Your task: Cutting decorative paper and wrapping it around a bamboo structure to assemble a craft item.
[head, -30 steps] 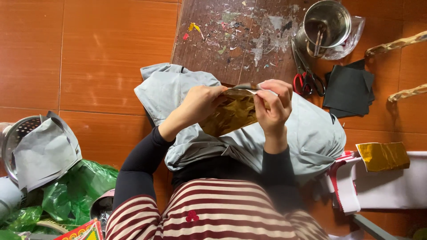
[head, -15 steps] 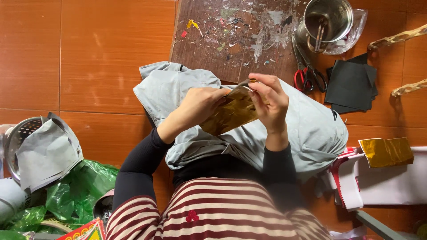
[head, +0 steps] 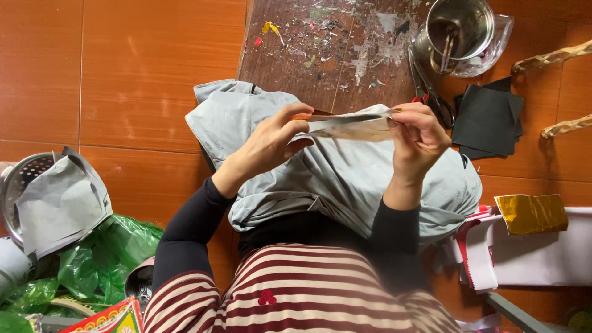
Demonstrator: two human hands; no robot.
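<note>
My left hand [head: 268, 145] and my right hand [head: 418, 137] hold a flat paper piece [head: 351, 126] between them, each pinching one end. It lies almost edge-on to the camera, so only its pale underside and thin edge show. The hands hover over a grey cloth [head: 333, 172] spread across my lap. Beyond the hands lies a paint-spattered wooden board [head: 327, 49].
Red-handled scissors [head: 430, 92] and a metal cup [head: 453, 31] holding tools sit on the board's right. Black paper squares [head: 487, 120] and a gold foil sheet [head: 531, 213] lie to the right. At left are a metal colander with grey paper [head: 52, 197] and green plastic bags [head: 98, 259].
The paper piece showed its gold face tilted toward me; both hands have lifted and turned it flat, so it is edge-on, with the hands farther apart.
</note>
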